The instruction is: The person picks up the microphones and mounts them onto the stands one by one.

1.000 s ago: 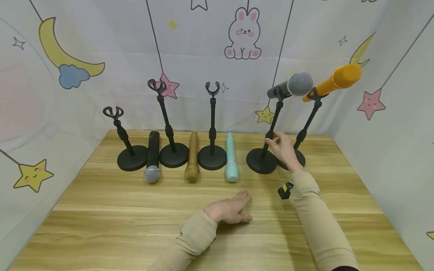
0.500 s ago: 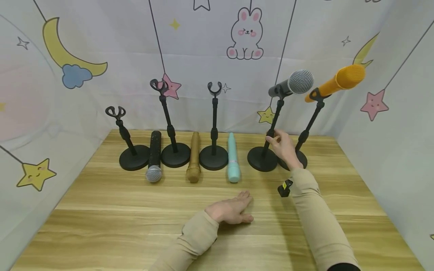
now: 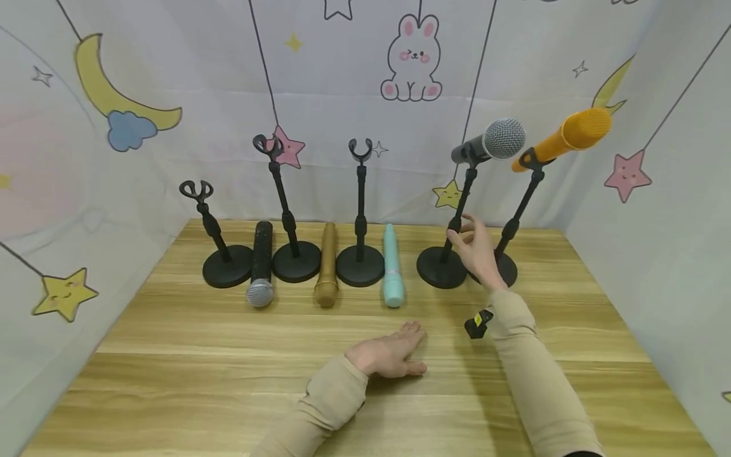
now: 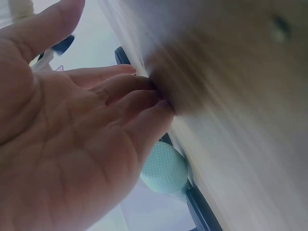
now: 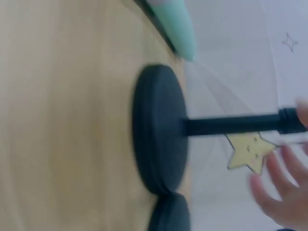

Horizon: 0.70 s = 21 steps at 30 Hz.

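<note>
My right hand (image 3: pixel 478 254) is beside the pole of a black microphone stand (image 3: pixel 441 268), its thumb at the collar. In the right wrist view its fingers (image 5: pixel 284 190) are spread apart and stand off the pole (image 5: pixel 231 125). That stand's clip carries a dark microphone (image 3: pixel 495 141) with a silver mesh head, tilted upward. Just right of it, an orange microphone (image 3: pixel 568 136) sits in another stand (image 3: pixel 518 219), whose base is partly hidden by my hand. My left hand (image 3: pixel 388 354) rests with straight fingers on the table and holds nothing.
Three stands with bare clips, the left (image 3: pixel 227 266), middle (image 3: pixel 296 261) and right (image 3: pixel 360 265), stand along the back. Between and beside them lie black (image 3: pixel 261 263), gold (image 3: pixel 327 266) and mint (image 3: pixel 392 266) microphones. Printed curtains border the wooden table (image 3: pixel 200 374).
My right hand's fingers have loosened and lifted slightly at the stand's pole. The stand's base has shifted slightly toward the back. My left hand has stayed in place.
</note>
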Tool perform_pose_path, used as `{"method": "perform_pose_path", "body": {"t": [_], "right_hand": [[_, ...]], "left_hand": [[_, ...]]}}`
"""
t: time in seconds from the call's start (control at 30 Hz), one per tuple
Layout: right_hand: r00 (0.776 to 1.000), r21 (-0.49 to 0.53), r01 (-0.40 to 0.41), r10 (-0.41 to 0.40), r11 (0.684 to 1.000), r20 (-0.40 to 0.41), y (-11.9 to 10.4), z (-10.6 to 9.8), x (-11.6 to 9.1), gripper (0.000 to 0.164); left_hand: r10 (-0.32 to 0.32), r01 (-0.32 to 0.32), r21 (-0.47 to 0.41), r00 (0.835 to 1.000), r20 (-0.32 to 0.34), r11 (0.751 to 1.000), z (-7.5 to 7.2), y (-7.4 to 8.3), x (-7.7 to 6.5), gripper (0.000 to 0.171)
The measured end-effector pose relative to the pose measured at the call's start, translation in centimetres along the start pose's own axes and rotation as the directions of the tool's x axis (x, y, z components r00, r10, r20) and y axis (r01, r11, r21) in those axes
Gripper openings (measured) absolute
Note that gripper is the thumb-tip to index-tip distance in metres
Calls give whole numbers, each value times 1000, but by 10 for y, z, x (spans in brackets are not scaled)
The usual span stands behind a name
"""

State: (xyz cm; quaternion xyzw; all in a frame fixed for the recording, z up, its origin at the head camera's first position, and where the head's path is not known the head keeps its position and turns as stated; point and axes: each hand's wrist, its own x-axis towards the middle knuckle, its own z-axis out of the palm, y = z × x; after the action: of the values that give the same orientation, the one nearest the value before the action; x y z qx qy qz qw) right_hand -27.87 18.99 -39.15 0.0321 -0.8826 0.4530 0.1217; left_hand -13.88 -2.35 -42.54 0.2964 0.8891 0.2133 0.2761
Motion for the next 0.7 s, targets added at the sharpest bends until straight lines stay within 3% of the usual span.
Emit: {"method": "perform_pose_path", "body": {"t": [0.13,0.23,0.47,0.6,0.7], "right_hand": [[979,170,46,-11,984,-203,0,10,-13,39],[969,197,98,-49,975,-242,-1,16,-22,29],[976,159,202,-185,966,-117,-4,28,-35,16],[961,83,272,-275,959,35,0,37,-39,17],[939,35,310,-311,950,144,4,44,-40,18]], "left_hand": [[11,-12,-34,1000,-20,999,1,-2,1,73],[21,-25,-73,999,-48,997,1,-4,1,73],[55,-62,-77,995,-83,995,-11,-10,-4,70],[54,-66,-98,991,-122,993,-18,-14,-8,67],[84,-110,-149,981,-172,983,-21,-21,-9,64]]}}
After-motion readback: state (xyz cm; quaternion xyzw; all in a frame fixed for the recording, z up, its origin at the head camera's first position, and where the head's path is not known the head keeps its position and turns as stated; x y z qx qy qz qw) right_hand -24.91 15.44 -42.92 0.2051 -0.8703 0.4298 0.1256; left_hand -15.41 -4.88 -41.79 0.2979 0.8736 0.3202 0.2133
